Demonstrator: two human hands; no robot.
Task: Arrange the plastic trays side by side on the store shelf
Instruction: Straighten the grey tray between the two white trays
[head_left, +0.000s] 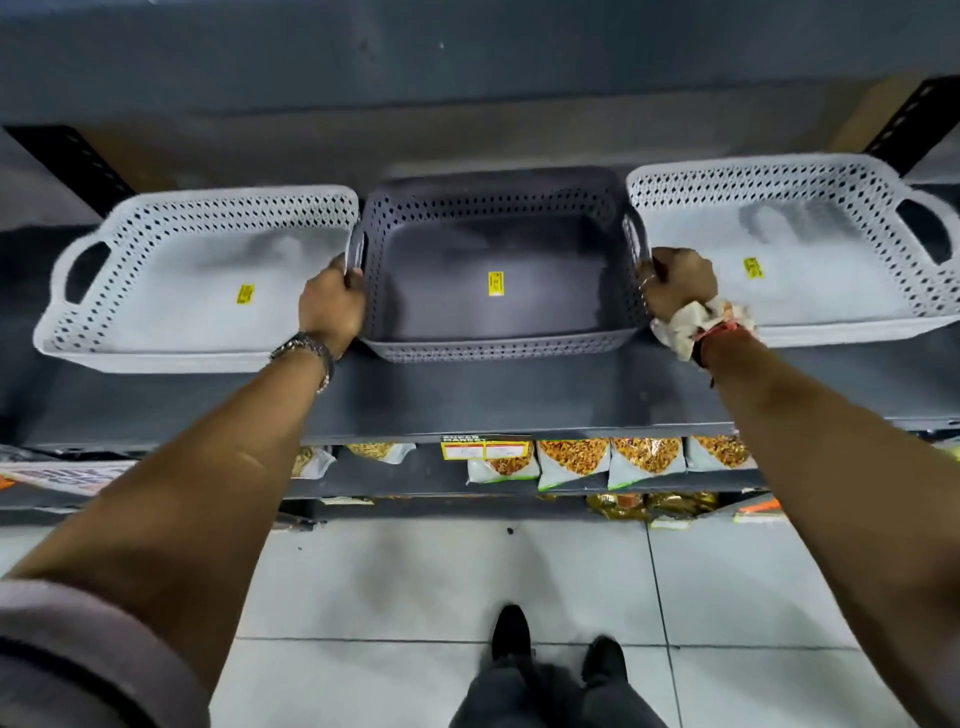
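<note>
- Store aisle, seen from your head looking down: a dark grey metal shelf (467, 395) runs across the view at arm's reach, with snack packets (608, 460) on the level below and pale floor tiles (415, 582) under your shoes.
- Three perforated plastic trays stand in a row on the shelf, each with a yellow sticker inside.
- You hold the dark grey tray (493, 291) in the middle by its two end handles.
- Your left hand (332, 306) is closed around the left handle; a watch sits on that wrist.
- Your right hand (675, 286) is closed around the right handle; a cloth band wraps that wrist.
- The left white tray (197, 296) lies just beside your left hand, its rim close to or touching the dark tray; which, you cannot tell from here.
- The right white tray (810, 249) lies just beside your right hand and sits a little further back.
- The step in hand looks like seating the middle tray between its neighbours.
- Next, judge the front edges: the three do not line up, so the move calls for sliding the dark tray level with the others, then letting go of both handles.
</note>
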